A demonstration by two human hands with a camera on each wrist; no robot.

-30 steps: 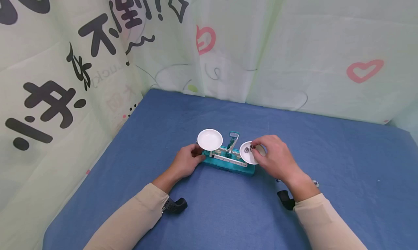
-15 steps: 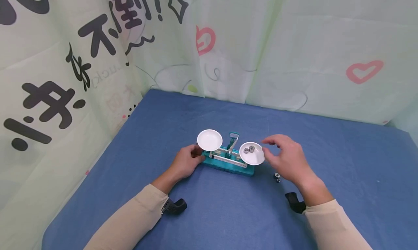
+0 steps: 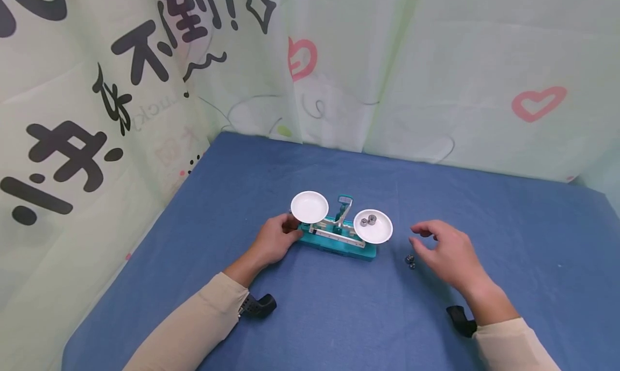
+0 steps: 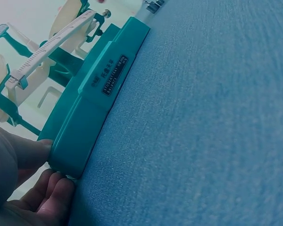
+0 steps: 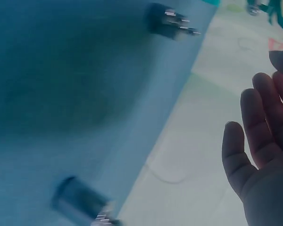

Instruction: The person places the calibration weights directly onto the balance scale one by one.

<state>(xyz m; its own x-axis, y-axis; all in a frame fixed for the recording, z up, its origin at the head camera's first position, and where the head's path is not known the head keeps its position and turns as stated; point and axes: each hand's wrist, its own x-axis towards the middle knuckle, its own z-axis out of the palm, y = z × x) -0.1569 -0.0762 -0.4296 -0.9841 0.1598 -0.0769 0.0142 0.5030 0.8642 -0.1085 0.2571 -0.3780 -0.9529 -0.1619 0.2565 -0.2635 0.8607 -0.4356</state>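
A green balance scale (image 3: 336,246) with two white pans stands on the blue-covered table. My left hand (image 3: 272,240) holds the left end of its base, thumb on one side and curled fingers at the other, as the left wrist view shows. Nothing lies in the left pan (image 3: 309,207). Two small metal weights (image 3: 372,219) sit in the right pan (image 3: 381,232). My right hand (image 3: 448,255) hovers to the right of the scale, fingers loosely bent, holding nothing. Just left of it, small metal weights (image 3: 410,260) stand on the cloth.
In the right wrist view, a blurred metal cylinder (image 5: 82,200) stands on the cloth apart from the other weights; my right hand or arm hides it in the head view. A printed pale curtain (image 3: 436,80) hangs behind the table and along its left side.
My right hand has let go of a small weight in the right pan and moved away to the right and nearer me. The left hand stays on the scale's base.
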